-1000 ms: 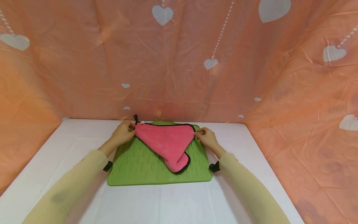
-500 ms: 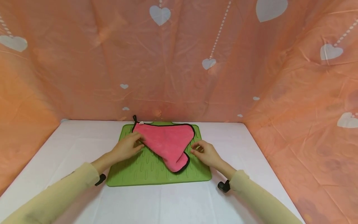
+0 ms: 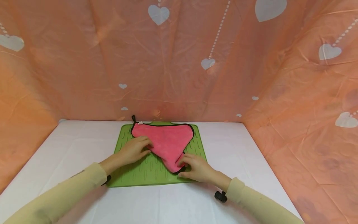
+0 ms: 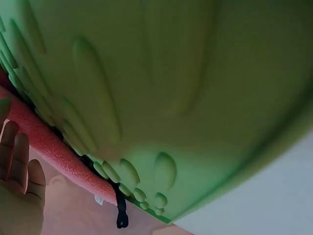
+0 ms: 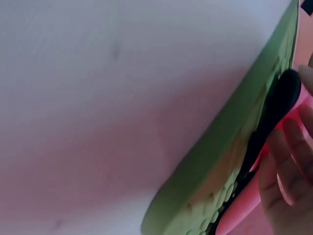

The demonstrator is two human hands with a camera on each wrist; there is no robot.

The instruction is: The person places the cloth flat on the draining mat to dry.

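Observation:
A pink cloth (image 3: 167,137) with black edging, a small white tag and a black hanging loop lies folded on a green ridged mat (image 3: 139,172). Its near corner is doubled over. My left hand (image 3: 132,151) is at the cloth's left slanting edge, fingers loosely bent over it. In the left wrist view those fingers (image 4: 18,152) appear beside the pink pile, gripping nothing. My right hand (image 3: 198,168) has its fingers on the folded near corner, the thumb apart below. The right wrist view shows these fingers (image 5: 288,161) spread by the cloth's black edge.
The mat lies on a white-covered table (image 3: 179,205). Behind and at both sides hangs an orange curtain (image 3: 179,77) with pale hearts. A black wrist device (image 3: 221,196) shows under the right sleeve.
Both hands have let go of the cloth's upper corners. They have come nearer, the left to the slanting edge and the right down to the folded near corner. The cloth stays put.

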